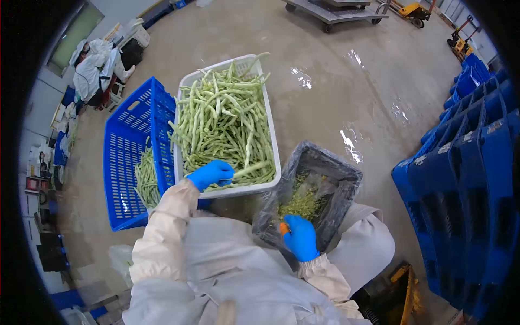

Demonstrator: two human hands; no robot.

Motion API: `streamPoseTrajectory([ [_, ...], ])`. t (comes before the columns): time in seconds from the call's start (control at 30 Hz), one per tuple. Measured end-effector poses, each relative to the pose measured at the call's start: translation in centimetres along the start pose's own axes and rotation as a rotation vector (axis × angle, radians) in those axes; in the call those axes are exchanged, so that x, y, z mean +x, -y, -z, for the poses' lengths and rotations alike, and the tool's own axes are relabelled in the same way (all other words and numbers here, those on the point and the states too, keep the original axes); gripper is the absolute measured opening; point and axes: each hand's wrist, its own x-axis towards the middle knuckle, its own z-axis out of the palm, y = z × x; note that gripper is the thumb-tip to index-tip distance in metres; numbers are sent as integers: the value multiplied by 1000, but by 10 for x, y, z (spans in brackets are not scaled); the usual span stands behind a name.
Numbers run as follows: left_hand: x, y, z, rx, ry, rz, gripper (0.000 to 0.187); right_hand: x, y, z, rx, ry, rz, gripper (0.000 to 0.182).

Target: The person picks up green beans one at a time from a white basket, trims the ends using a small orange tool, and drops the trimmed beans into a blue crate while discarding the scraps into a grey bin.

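Note:
My left hand [211, 174], in a blue glove, is closed on a green bean [251, 168] that is smeared by motion. It is over the near edge of a white crate [274, 143] heaped with long green beans [222, 116]. Lower right, my gloved right hand [301, 238] is at the near side of a bin lined with dark plastic [343, 179]. Its fingers are curled, and a small orange piece [284, 228] shows at its thumb side; whatever it grips is hidden. Green trimmings [303, 203] lie in the bin.
Left of the white crate stands a blue slotted crate [127, 179] with more beans [146, 176] inside. Stacked blue pallets [455, 179] line the right side. A person in white [95, 70] sits at the far left. A wheeled metal platform [341, 13] stands on the wet floor [325, 70].

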Motion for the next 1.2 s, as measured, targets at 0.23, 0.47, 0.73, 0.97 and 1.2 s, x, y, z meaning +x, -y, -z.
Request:
streamPoseTrajectory([
  [0.23,-91,-31,-106,-784,49,-280,29,-7,30,2,860,-7,-29,28],
  [0.47,-87,-16,-174,-1085,171,-435,28,-17,21,15,1237,164,-27,24],
  [0.73,-98,-24,-185,-1100,215,-448,26,-21,21,17,1124,92,26,19],
  [0.97,-88,-31,-185,-802,-344,-348,25,-29,36,10,222,-319,292,14],
  [1.2,-73,-40,-186,-471,-445,-391,25,-36,43,0,103,-257,559,17],
])
